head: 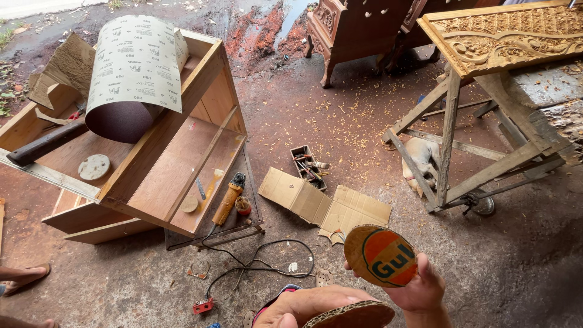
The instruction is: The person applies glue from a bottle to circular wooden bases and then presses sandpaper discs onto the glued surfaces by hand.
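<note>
You have one view only, from the camera on your head, so nothing is shared with a second view. It looks steeply down and forward onto the workshop floor (340,121) from standing height. Your hands sit close at the bottom edge; the wooden cabinet frame (176,164) lies farther off at left, the carved trestle (504,42) at upper right.

From my remote seat I see a round disc (380,256) printed orange with a blue band and a brown rim. A second disc (350,315) lower down shows plain brown corrugated card. The sandpaper roll (133,67) is pale cream outside, patterned with small repeated grey print, and dark maroon inside. The grinder (228,199) is orange with a black head. The carved panel (507,33) is light tan with scrolling leaf relief. The floor (328,115) is reddish brown, flecked with pale shavings.
</note>
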